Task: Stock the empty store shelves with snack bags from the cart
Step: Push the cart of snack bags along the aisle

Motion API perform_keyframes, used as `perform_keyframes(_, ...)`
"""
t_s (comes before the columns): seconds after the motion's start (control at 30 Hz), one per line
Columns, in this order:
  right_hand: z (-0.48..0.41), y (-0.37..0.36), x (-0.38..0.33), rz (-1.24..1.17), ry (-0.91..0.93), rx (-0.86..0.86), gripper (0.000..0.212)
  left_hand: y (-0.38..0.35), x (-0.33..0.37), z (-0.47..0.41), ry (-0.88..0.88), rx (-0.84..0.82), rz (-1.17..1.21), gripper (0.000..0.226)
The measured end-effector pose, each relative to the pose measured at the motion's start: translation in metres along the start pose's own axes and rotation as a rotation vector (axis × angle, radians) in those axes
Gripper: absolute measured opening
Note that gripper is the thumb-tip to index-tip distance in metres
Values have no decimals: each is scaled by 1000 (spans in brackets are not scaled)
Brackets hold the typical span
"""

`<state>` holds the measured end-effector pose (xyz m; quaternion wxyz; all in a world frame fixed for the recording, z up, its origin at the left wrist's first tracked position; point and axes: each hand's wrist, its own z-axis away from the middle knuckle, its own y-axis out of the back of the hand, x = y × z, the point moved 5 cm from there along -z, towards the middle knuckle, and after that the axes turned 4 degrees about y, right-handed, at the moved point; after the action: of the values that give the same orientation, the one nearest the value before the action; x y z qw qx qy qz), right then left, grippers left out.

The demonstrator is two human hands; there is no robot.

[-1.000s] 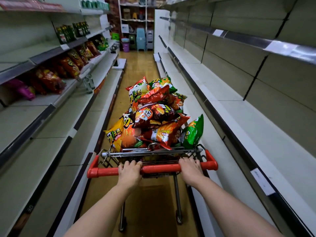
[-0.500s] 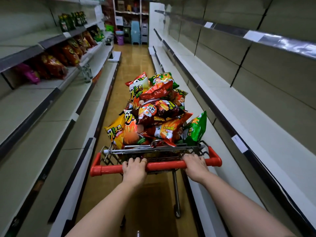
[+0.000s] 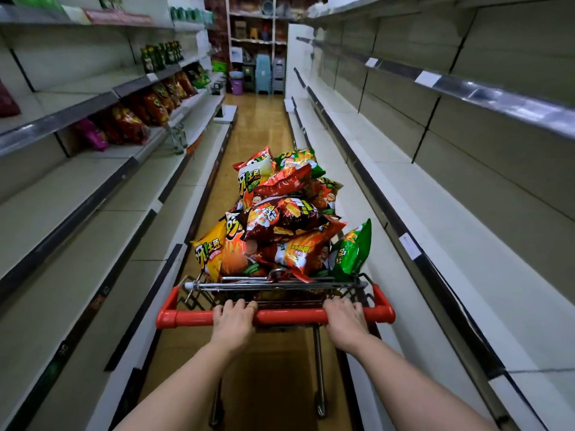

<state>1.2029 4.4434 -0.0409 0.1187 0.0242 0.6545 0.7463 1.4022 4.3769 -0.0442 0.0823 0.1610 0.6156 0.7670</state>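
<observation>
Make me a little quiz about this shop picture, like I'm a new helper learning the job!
1. True or false: the left hand and the right hand both grip the red plastic cart handle.
2. The green snack bag nearest the handle leans at which side of the wire cart? A. left B. right C. underneath
3. Fill in: red snack bags already stand on the ____ side's white metal shelves.
Key: 1 true; 2 B; 3 left.
</observation>
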Motion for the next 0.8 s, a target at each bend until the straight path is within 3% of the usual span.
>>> perform_keyframes(0.8,172,-23,-18,55,13,-22,39,-33,5,171,1,13,3,45)
